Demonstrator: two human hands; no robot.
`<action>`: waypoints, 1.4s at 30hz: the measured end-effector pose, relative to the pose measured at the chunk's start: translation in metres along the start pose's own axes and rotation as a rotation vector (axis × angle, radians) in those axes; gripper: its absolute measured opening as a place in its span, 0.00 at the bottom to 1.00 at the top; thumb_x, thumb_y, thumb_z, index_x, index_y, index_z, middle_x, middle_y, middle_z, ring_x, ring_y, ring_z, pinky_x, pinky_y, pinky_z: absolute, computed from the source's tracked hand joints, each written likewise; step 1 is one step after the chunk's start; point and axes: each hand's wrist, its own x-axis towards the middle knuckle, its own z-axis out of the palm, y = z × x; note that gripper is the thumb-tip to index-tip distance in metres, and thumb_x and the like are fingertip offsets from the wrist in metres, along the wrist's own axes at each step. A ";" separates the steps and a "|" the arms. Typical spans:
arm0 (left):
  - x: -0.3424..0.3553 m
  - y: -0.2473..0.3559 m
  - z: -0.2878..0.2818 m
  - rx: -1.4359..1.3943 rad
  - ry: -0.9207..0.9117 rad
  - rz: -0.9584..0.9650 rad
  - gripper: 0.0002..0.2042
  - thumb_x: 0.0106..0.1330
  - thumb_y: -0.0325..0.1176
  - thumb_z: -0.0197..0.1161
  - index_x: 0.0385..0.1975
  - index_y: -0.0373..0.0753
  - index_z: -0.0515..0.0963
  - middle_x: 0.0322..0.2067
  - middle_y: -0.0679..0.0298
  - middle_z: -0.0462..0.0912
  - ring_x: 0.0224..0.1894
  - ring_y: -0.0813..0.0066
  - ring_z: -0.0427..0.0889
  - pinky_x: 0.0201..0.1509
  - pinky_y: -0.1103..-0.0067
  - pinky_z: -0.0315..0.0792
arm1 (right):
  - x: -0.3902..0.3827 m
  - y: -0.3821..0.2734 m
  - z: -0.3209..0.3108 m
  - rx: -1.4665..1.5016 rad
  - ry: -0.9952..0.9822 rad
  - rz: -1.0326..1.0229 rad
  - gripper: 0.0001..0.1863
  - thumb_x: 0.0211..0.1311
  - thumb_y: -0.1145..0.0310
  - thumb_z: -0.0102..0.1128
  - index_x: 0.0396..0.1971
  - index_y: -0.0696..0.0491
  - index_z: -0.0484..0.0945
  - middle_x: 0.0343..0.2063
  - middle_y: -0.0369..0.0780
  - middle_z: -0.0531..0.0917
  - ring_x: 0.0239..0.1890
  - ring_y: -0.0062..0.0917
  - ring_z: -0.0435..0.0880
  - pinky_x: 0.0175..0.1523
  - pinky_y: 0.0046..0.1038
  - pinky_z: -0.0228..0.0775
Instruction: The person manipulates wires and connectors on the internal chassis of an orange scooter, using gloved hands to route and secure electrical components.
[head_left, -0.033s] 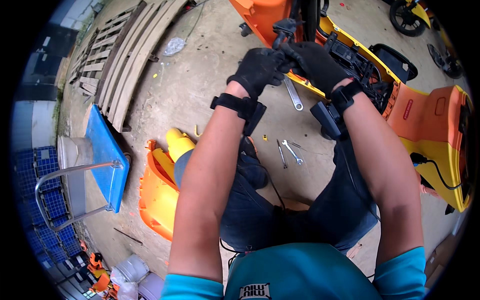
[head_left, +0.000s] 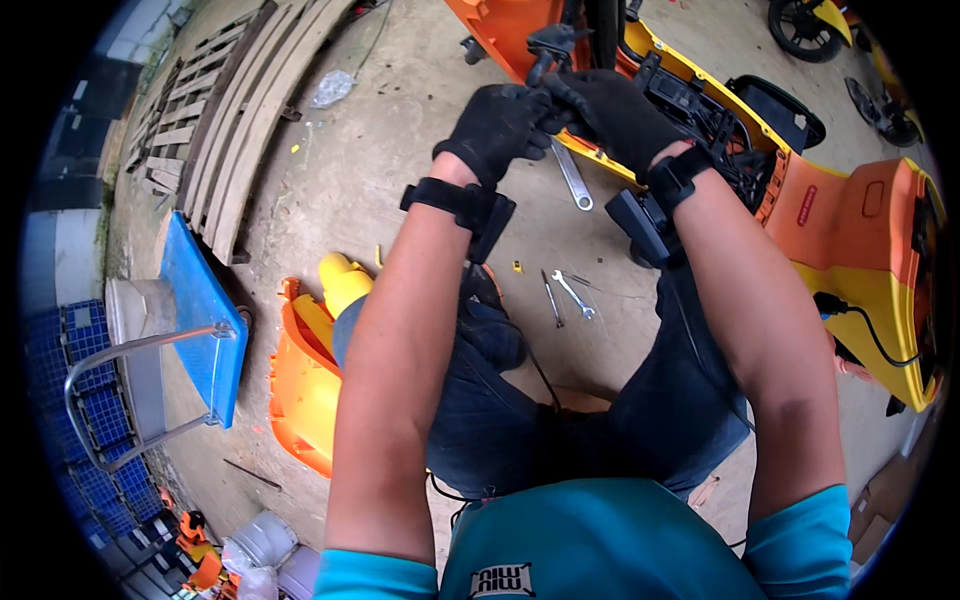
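My left hand (head_left: pixel 495 132) and my right hand (head_left: pixel 622 118), both in black gloves, meet at the top middle with fingers curled and pressed together. What lies between the fingertips is hidden by the gloves. Just beyond them a dark part (head_left: pixel 556 42) juts up beside the orange front panel (head_left: pixel 495 28) of a partly stripped scooter. Below the hands a large chrome wrench (head_left: pixel 574 180) shows its ring end; its other end is covered by the gloves. On the concrete between my knees lie a smaller open-ended wrench (head_left: pixel 572 296) and a thin rod-like tool (head_left: pixel 553 298).
The scooter's orange and yellow body (head_left: pixel 850 230) runs along the right, with wiring exposed in its yellow frame. A loose orange panel (head_left: pixel 300 385) lies by my left leg. Farther left stand a blue platform trolley (head_left: pixel 205 320) and wooden pallets (head_left: pixel 240 130). A wheel (head_left: pixel 800 30) sits far right.
The whole view has shifted a little, so the floor things appear slightly farther left and up. Both hands stay together at the same part of the scooter.
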 end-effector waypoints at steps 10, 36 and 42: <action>0.002 -0.004 -0.001 0.170 0.011 0.062 0.14 0.69 0.42 0.55 0.38 0.37 0.79 0.29 0.65 0.83 0.27 0.82 0.79 0.34 0.84 0.75 | -0.001 -0.004 -0.002 0.313 -0.026 0.137 0.18 0.70 0.66 0.52 0.57 0.52 0.74 0.37 0.40 0.83 0.31 0.16 0.83 0.38 0.14 0.77; 0.012 -0.013 0.016 0.858 0.398 0.416 0.20 0.66 0.46 0.55 0.22 0.34 0.79 0.17 0.56 0.79 0.21 0.63 0.78 0.30 0.70 0.71 | 0.012 0.017 0.024 0.270 0.167 -0.145 0.13 0.67 0.70 0.53 0.50 0.52 0.74 0.22 0.37 0.78 0.21 0.22 0.74 0.27 0.22 0.64; 0.011 -0.016 0.010 0.828 0.294 0.463 0.18 0.68 0.44 0.54 0.28 0.33 0.79 0.19 0.55 0.80 0.23 0.63 0.80 0.31 0.70 0.73 | 0.009 0.008 0.014 0.518 0.044 0.008 0.13 0.70 0.71 0.49 0.51 0.52 0.74 0.29 0.38 0.81 0.25 0.20 0.77 0.33 0.20 0.70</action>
